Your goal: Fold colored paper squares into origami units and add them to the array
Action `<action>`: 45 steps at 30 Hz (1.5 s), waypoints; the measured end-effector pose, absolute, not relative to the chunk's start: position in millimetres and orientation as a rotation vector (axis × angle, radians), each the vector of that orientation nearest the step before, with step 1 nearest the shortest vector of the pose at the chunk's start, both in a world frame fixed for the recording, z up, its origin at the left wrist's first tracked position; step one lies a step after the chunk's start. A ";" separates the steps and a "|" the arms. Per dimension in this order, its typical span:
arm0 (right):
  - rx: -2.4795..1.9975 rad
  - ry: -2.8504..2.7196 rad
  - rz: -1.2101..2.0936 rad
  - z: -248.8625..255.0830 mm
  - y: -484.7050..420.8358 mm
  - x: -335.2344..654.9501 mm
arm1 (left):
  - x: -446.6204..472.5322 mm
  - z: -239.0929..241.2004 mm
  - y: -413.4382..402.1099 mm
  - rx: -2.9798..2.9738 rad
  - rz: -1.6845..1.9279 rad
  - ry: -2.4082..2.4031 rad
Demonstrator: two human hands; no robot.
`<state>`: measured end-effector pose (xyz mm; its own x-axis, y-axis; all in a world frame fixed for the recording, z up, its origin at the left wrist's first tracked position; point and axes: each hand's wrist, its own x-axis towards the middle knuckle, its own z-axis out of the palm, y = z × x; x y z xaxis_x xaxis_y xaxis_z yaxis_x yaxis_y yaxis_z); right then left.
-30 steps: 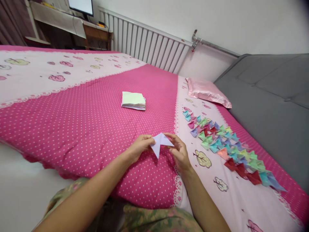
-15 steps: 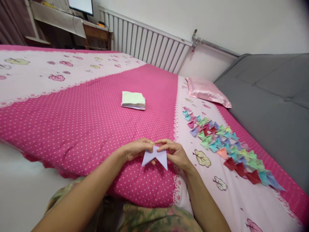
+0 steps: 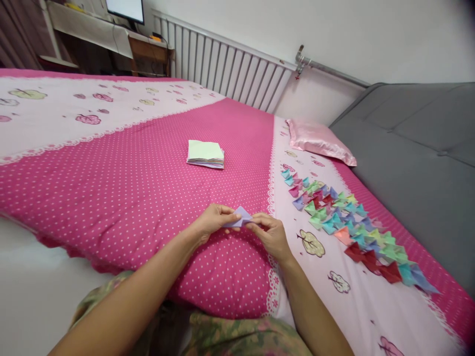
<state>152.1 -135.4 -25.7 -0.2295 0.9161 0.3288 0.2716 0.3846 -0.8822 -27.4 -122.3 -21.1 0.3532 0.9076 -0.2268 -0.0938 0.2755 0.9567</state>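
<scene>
A lavender folded paper boat [image 3: 242, 217] is held above the pink dotted bedspread, its peak pointing up and away from me. My left hand [image 3: 218, 221] pinches its left end between thumb and fingers. At the right end, my right hand [image 3: 270, 232] grips the paper with thumb and fingertips, which partly cover that tip. Farther off lies a stack of square paper [image 3: 205, 154] with a pale green sheet on top. To the right, several folded paper boats [image 3: 343, 235] in many colours sit in close rows on the bed.
The bed [image 3: 148, 178] spreads out before me. A pink satin pillow [image 3: 321, 142] rests by the grey headboard [image 3: 415, 133]. Behind the bed stand a white radiator [image 3: 222, 62] and a pipe [image 3: 334, 73]. A desk [image 3: 89, 29] with a monitor [image 3: 125, 10] is at the far left.
The lavender paper has gone from a two-pointed shape facing me to a boat with an upward peak. Both hands have shifted to its ends, the right slightly outward.
</scene>
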 end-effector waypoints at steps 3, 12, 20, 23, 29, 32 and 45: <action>-1.111 -1.608 0.878 -30.2 -137.8 146.7 | -27.1 -24.0 -121.9 1.086 0.850 0.956; -1.111 -1.346 1.021 -31.8 -141.1 140.4 | -24.8 -23.7 -122.3 1.106 0.839 0.913; -1.163 -1.381 1.041 -32.9 -138.2 143.4 | -22.3 -22.2 -124.7 1.201 0.821 0.893; -1.175 -1.408 0.947 -32.1 -139.6 142.8 | -19.3 -22.8 -125.8 1.184 0.837 0.864; -1.218 -1.450 0.778 -32.2 -143.3 142.4 | -13.5 -23.7 -127.4 1.214 0.863 0.846; -1.202 -1.470 0.751 -33.2 -143.5 142.9 | -12.3 -25.5 -127.4 1.248 0.850 0.834; -1.184 -1.508 0.796 -38.5 -142.3 140.7 | -11.2 -34.2 -123.8 1.632 0.923 0.980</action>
<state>140.7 -142.3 -38.5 -0.0007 0.9504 0.3111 0.2793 0.2989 -0.9125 -11.2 -123.8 -34.2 0.3856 0.9155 0.1146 0.1691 -0.1923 0.9667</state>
